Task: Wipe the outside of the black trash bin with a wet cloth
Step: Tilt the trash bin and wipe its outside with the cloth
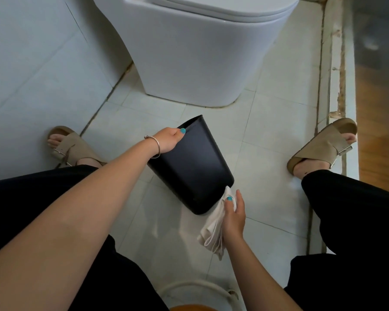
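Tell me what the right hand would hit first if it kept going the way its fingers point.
Most likely the black trash bin: the right hand, gripping the cloth, points up toward the bin's near end, with the cloth's tip already at it. Depth is uncertain.

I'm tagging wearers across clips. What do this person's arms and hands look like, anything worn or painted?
Both forearms are bare, no sleeves in sight. The left hand has a thin metal bangle at the wrist and a teal-painted thumbnail. The right hand wears nothing and shows the same teal polish.
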The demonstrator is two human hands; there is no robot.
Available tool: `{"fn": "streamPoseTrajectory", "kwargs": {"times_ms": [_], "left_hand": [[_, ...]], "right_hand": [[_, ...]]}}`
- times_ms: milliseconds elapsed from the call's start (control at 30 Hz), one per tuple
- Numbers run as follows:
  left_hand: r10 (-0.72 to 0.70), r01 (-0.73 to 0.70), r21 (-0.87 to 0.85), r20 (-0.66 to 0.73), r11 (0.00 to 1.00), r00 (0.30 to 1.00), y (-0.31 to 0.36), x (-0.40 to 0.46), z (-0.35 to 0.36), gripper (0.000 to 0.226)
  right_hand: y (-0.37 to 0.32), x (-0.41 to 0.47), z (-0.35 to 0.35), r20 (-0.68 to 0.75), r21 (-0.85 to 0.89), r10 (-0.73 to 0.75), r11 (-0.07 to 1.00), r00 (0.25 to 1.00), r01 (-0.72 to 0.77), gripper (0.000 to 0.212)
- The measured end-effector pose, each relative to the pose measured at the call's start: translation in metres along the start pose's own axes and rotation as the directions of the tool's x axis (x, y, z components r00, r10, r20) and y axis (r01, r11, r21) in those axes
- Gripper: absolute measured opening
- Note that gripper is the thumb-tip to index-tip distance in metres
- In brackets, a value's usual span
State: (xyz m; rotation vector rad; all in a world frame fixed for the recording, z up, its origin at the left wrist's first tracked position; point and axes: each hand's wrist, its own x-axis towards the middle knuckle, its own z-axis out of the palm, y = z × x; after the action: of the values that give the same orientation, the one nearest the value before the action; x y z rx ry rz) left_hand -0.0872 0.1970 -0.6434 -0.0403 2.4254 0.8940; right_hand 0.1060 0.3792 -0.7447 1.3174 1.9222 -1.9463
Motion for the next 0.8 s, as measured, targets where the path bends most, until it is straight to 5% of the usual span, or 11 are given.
{"fn": "streamPoseTrajectory", "kwargs": {"times_ms": [133,233,333,467,667,800], "left_hand": [[-0.140,0.130,-0.118,-0.084,0.985,0.987,-0.008,-0.003,0.009,0.045],[-0.264,0.255,-0.260,0.003,0.931,0.965,-0.014,-0.009,0.015,0.047],[-0.134,0.241,-0.496,0.241,0.834,0.961,-0.020,-0.016,0.019,0.063],[-0.062,0.202,-0.544,0.265,0.814,0.962,-0.016,-0.021,0.027,0.020],[-0.101,0.156,-0.382,0.159,0.911,0.982,-0.019,-0.020,0.028,0.042],[-0.038,0.020,-0.115,-0.161,0.993,0.986,-0.013,-0.021,0.030,0.035]], "right_hand": [[0.000,0.005,0.006,-0.054,0.066,0.036,0.997,0.998,-0.033,0.042],[-0.004,0.015,0.005,-0.091,0.115,0.076,0.991,0.993,-0.065,0.041],[-0.005,0.022,0.003,-0.089,0.172,0.130,0.979,0.988,-0.113,0.042],[-0.008,0.030,0.000,-0.101,0.306,0.252,0.928,0.962,-0.211,0.042],[-0.016,0.037,-0.004,-0.120,0.347,0.259,0.915,0.958,-0.204,0.040],[-0.016,0.032,-0.007,-0.112,0.295,0.196,0.943,0.974,-0.156,0.040]]}}
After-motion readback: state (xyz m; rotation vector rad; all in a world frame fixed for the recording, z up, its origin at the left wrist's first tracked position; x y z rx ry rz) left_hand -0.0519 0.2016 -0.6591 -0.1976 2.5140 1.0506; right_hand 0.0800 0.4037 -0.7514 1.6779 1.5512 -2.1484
